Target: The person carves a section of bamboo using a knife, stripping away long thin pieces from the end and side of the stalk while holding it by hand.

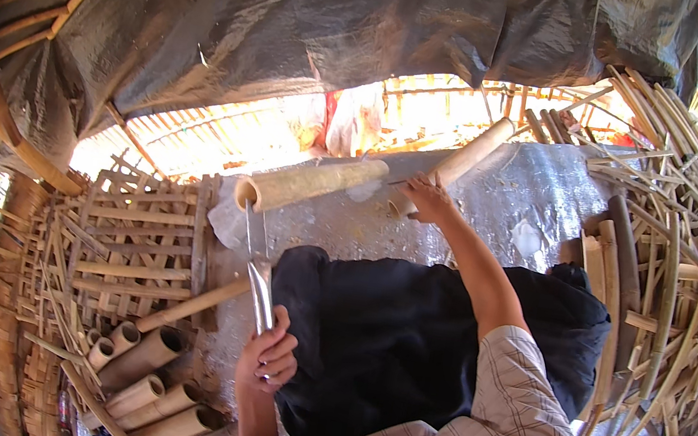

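My left hand (270, 352) is closed around the handle of a shiny metal knife (260, 290), whose narrow blade points away from me. The blade's tip end is at the open near end of a pale bamboo tube (313, 184); whether it touches cannot be told. That tube lies slanting across the grey sheet-covered surface (514, 198). Further right, my right hand (428, 199) grips the near end of a second bamboo tube (474, 154), its arm stretched forward. Part of that tube's end is hidden by the fingers. Dark cloth (395, 333) covers my lap.
Cut bamboo tubes (147, 359) are stacked at lower left, below a slatted bamboo lattice (140, 227). A tangled heap of bamboo strips (672, 293) fills the right side. Dark plastic sheeting (332, 26) hangs overhead, with a bright bamboo fence (180, 139) behind.
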A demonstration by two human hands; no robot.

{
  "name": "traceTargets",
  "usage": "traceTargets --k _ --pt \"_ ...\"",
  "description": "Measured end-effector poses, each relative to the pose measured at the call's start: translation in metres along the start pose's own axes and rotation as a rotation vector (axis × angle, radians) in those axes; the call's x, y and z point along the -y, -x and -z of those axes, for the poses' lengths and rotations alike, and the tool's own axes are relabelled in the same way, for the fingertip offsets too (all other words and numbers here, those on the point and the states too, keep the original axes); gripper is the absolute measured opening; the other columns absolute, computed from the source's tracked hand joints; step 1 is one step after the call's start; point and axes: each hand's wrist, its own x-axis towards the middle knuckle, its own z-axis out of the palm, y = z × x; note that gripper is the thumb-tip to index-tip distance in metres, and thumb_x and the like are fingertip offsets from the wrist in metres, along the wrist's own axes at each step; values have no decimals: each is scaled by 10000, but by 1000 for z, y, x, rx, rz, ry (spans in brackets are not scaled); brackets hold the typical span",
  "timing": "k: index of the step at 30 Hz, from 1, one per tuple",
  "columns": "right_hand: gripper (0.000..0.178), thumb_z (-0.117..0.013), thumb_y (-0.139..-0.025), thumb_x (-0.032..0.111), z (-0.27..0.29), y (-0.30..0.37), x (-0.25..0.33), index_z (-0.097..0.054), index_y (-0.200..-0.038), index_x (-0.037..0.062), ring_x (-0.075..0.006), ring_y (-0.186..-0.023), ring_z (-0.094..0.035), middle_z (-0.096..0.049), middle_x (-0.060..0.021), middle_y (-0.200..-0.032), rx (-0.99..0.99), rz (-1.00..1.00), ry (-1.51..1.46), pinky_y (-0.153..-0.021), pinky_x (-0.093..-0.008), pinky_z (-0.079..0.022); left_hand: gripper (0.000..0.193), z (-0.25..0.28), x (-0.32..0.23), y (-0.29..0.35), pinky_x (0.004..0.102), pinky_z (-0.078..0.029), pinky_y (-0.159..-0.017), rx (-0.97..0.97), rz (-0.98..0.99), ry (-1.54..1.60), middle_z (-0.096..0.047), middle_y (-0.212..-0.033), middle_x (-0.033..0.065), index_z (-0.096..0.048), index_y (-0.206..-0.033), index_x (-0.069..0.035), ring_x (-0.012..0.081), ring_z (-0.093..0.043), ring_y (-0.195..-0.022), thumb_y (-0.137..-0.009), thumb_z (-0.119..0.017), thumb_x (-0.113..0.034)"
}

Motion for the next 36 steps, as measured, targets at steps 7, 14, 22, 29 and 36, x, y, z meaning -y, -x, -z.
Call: traceTargets --k 7,14,22,29,36 --pt "783 -875 -727 446 -9 20 -14 -556 -1398 198 -279 -1321 -511 -617 -53 -1311 -32 264 351 -1126 -527 -354 91 1 2 -9 217 -271 -278 21 0 8 -397 -544 -58 -400 -1016 -131 25 -379 -330 -1075 -449 -80" --pt "321 -680 -885 334 -25 87 53 -644 -1148 155 -277 -1102 -612 -663 -67 -1094 -175 409 301 -919 -475 -488 94 -15 11 -20 215 -284 -277 17 3 -32 -397 -547 -52 -405 -1025 -124 23 -382 -332 -1050 -440 -40" --pt "325 -632 -929 302 -9 87 113 -626 -1160 74 -299 -1088 -719 -740 -178 -1099 209 -34 67 -719 -450 -541 131 -45 30 -29 226 -258 -285 3 112 -349 -388 -552 -38 -440 -1017 -124 35 -313 -316 -1024 -502 -8" --pt "875 -829 -818 393 11 90 37 -414 -1440 -59 -463 -1213 -595 -578 -302 -1321 -208 -275 -637 -988 -545 -500 170 -53 58 -43 225 -260 -289 128 179 -300 -400 -546 -31 -435 -994 -109 29 -337 -308 -993 -552 14" --pt "1132 -981 -612 274 120 92 44 -361 -1535 66 -402 -1406 -385 -448 -189 -1456 -668 -193 -634 -1132 -522 -365 205 -42 74 -33 220 -244 -273 277 177 -106 -394 -510 -18 -408 -961 -130 36 -327 -291 -984 -514 44"
